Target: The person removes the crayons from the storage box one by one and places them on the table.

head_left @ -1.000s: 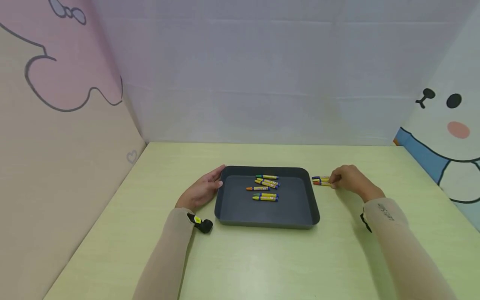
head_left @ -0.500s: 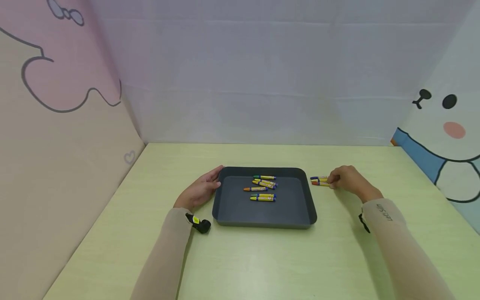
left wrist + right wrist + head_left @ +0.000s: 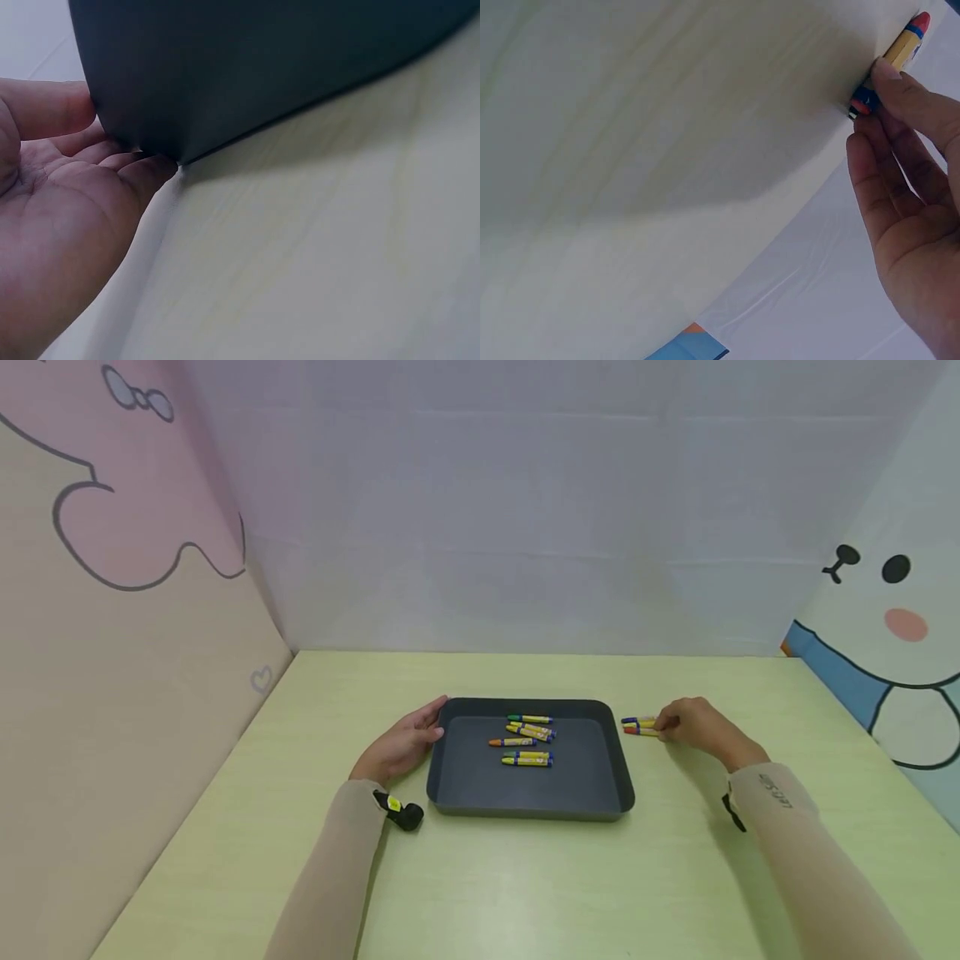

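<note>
My left hand [image 3: 401, 745] holds the left side of a dark grey tray [image 3: 585, 777]. In the left wrist view the thumb touches the wall of the tray [image 3: 225, 67], and the fingertips meet it lower down by the table. Inside the tray lie several crayons in yellow wrappers, among them an orange crayon [image 3: 513, 742] and a green-tipped crayon [image 3: 530, 719]. To the right of the tray, my right hand [image 3: 693, 727] pinches the blue end of a red crayon [image 3: 905, 46] between thumb and fingers. Beside it lie a blue-tipped crayon [image 3: 633, 721] and a yellow one, partly hidden by the hand.
The pale wooden table [image 3: 525, 885] runs back to a white cloth wall [image 3: 480, 527]. Cartoon-printed panels stand on the left [image 3: 150, 693] and right [image 3: 900, 652]. A dark strap with a small black device [image 3: 408, 816] sits on the left wrist.
The view shifts slightly with the head. The left hand stays at the tray and the right hand stays at the crayons, with almost no visible movement.
</note>
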Demonstrator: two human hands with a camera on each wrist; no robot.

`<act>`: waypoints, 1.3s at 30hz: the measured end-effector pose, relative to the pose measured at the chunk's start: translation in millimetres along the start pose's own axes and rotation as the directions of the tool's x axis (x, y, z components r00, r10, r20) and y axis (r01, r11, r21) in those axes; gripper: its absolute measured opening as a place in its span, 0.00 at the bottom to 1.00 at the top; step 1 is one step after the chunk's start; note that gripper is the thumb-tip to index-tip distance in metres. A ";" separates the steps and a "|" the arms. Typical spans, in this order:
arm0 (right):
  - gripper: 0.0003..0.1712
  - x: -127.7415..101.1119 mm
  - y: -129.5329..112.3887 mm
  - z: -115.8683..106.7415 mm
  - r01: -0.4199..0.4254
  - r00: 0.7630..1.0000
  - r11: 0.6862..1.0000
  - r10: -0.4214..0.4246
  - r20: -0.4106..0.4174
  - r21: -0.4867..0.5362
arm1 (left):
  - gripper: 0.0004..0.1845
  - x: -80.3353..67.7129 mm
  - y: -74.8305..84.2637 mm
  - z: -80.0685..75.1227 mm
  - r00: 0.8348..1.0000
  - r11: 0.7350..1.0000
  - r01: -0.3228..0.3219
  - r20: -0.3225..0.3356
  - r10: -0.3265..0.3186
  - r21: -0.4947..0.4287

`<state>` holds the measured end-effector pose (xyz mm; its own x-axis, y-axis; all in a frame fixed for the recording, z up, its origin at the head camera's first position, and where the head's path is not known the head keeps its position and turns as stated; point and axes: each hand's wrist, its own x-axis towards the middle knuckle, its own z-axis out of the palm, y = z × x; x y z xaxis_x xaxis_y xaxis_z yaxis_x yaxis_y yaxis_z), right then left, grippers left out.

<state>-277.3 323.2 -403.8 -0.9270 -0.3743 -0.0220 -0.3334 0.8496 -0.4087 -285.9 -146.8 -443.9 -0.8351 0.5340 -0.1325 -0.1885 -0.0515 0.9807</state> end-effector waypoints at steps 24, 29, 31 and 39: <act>0.15 19.3 -57.8 -39.7 0.010 0.999 0.997 -0.014 0.044 0.076 | 0.38 -0.8 -0.6 -1.1 1.000 1.000 -0.009 0.019 0.009 -0.004; 0.17 28.0 -73.9 -38.8 0.010 0.998 0.991 -0.018 0.065 0.131 | 0.37 0.3 -1.4 -2.3 1.000 1.000 -0.004 0.017 0.004 -0.001; 0.18 31.8 -79.7 -37.8 0.010 0.997 0.989 -0.022 0.080 0.151 | 0.37 0.3 -1.3 -2.1 1.000 1.000 0.000 0.014 0.001 -0.006; 0.19 50.2 -93.6 -31.8 0.037 0.992 0.979 -0.060 0.114 0.199 | 0.37 1.0 0.1 -2.7 1.000 1.000 -0.003 0.021 0.003 -0.011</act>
<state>-298.2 236.7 -337.6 -0.8796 -0.4649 -0.1010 -0.3266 0.7445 -0.5823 -288.1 -148.5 -444.4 -0.8246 0.5514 -0.1262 -0.1916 -0.0623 0.9795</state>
